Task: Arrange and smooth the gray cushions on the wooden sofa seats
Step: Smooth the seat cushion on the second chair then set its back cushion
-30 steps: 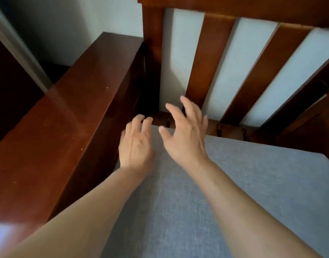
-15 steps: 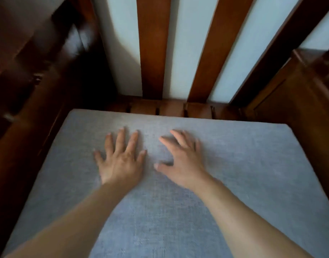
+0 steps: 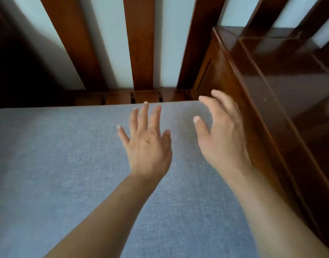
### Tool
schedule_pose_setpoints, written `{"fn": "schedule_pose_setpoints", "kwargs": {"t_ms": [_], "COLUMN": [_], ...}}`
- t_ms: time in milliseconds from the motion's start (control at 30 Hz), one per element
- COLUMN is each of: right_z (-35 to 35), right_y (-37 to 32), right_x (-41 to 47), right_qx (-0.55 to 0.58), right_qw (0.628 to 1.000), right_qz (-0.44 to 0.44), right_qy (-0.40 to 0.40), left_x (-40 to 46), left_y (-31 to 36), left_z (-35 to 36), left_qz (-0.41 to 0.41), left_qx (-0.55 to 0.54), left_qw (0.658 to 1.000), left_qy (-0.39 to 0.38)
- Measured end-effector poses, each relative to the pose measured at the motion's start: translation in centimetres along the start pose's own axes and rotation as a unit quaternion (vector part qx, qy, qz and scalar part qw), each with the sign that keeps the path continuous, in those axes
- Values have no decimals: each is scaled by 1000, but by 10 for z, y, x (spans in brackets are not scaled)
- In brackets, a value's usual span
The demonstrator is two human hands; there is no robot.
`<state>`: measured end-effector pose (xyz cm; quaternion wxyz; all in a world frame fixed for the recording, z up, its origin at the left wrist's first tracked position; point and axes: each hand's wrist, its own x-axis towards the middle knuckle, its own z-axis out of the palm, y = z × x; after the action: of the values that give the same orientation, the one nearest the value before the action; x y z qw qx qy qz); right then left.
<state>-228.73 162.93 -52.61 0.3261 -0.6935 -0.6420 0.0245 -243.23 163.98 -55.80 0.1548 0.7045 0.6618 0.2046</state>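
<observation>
Both hands are out over the gray cushion (image 3: 67, 174), which lies flat on the wooden sofa seat and fills most of the view from the left edge across to the armrest (image 3: 282, 101) on the right. Its far edge sits just short of the backrest slats (image 3: 139, 43), with a strip of the slatted seat base (image 3: 147, 96) showing in the gap between.

The left hand (image 3: 147, 144) is palm-down over the far middle part of the cushion, fingers straight and fanned apart, thumb out to the side — holding nothing. I honestly can't tell if the palm is pressing the fabric or just above it, it's a bit blurry there.

The right hand (image 3: 223, 131) is over at the cushion's far right corner, right beside the armrest's inner panel. Its fingers are loosely curved and spread, thumb pointing back toward the left hand, nothing in its grasp either. The fingertips reach about to the corner where cushion meets wood, but whether they touch it isn't clear.

The fabric looks pretty smooth — a woven, slightly blue-gray weave, no obvious wrinkles where I can see. Behind the slats is a pale wall (image 3: 111, 43), and the left back corner is deep in shadow. The armrest is glossy dark reddish-brown wood with a broad flat top.
</observation>
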Motion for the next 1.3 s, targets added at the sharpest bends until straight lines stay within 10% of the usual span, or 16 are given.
{"fn": "schedule_pose_setpoints", "kwargs": {"t_ms": [233,500,667,833,1000,1167,1300], "right_z": [5,-33,20,29,104,99,145], "right_y": [89,2,-30,-131,-209,-278,-259], "right_x": [-95,-117,-168,-144,-210,-199,-287], "right_qx": [-125,-25,-119,93,-63,149,-83], "right_qw": [947,995,934,993,915,978,926], "right_qz": [40,71,41,-27,-130,-115,-202], "right_qy": [-294,-68,-335,-71,-377,-90,-307], "left_x": [-62,-134,-164,-169,-230,-247,-328], "left_y": [21,-9,-75,-140,-235,-260,-301], "left_z": [64,-1,-5,-84,-102,-152,-129], "left_qz": [62,-25,-63,-138,-159,-198,-237], "left_qx": [116,30,93,74,136,72,94], "left_qw": [965,999,979,985,971,972,961], "left_qy": [-226,-13,-169,73,-119,103,-104]}}
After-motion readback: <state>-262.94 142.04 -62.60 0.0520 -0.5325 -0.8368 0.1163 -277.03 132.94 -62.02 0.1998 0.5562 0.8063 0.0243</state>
